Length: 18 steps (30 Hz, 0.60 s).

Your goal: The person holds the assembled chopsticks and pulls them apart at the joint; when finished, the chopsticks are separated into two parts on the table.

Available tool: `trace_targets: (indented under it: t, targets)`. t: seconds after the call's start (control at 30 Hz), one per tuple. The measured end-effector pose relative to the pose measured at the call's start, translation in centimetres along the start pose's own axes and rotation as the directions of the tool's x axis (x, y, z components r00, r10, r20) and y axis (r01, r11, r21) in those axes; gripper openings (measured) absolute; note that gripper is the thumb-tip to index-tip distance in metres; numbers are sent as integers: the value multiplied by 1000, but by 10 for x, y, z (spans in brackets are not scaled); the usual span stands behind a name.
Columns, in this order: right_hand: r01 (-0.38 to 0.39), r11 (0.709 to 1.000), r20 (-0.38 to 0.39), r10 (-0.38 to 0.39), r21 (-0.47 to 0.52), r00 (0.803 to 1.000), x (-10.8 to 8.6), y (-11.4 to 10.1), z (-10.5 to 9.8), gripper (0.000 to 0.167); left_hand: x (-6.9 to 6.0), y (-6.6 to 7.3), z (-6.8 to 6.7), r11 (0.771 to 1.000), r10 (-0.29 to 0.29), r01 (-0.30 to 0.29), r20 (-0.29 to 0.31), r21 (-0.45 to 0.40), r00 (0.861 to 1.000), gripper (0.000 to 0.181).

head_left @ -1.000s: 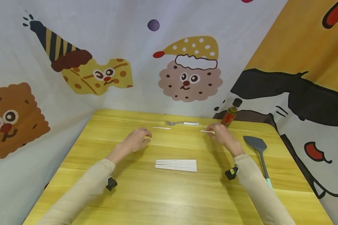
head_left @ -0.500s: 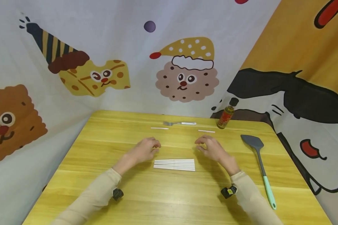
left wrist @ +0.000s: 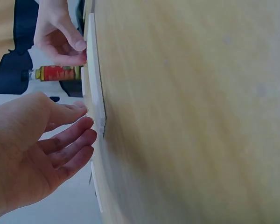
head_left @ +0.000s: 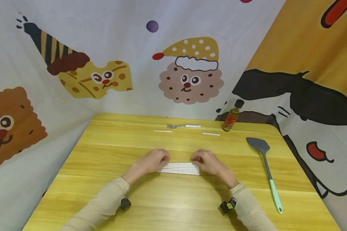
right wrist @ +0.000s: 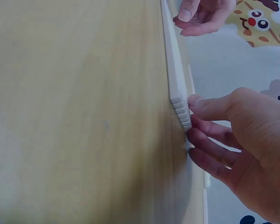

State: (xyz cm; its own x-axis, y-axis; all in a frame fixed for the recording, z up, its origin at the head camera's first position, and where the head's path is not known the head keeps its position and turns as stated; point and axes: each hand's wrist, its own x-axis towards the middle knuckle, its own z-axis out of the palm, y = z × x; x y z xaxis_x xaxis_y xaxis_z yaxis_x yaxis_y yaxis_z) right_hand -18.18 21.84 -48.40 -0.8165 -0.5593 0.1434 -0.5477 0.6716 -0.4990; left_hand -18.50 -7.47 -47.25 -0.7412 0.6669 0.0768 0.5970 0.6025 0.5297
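Note:
A flat block of slim white sticks, which look like chalk (head_left: 180, 168), lies on the wooden table (head_left: 173, 205) in front of me. A seam crosses it midway. My left hand (head_left: 157, 159) is at its far left corner; in the left wrist view, thumb and fingers are bent loosely with a gap between them. At the far right corner is my right hand (head_left: 208, 161), its fingertips (right wrist: 192, 133) close against the stick ends in the right wrist view. I see no stick held in either hand. Contact is partly hidden.
Two single white sticks, the left one (head_left: 163, 131) and the right one (head_left: 211, 134), lie further back. Behind them is a fork (head_left: 183, 126). A red-labelled bottle (head_left: 230, 120) stands back right, and a grey spatula (head_left: 264, 160) lies at the right.
Both hands have come back toward me and inward to the white block. My right hand has let go of the single stick at the back right, which now lies on the table.

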Motion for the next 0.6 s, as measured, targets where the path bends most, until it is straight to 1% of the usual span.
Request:
trace_targets:
  t: [0.1,0.27,0.43,0.6]
  targets:
    - [-1,1000,-2,1,16,1000,0,2,3,11,1,-1,3,1000,6,-6,14,-5,1000,9]
    - [37,999,-28,-37,-4,999,0,5,6,10,4,-3,7,1000,22,-22,9,-2,1000,10]
    - [68,997,-53,-70,-40,996,-1,7,8,7,8,-4,7,1000,-10,10,12,2,1000,9]
    - [86,995,-52,-89,-60,995,2,5,8,7,13,-5,8,999,-41,41,23,13,999,6]
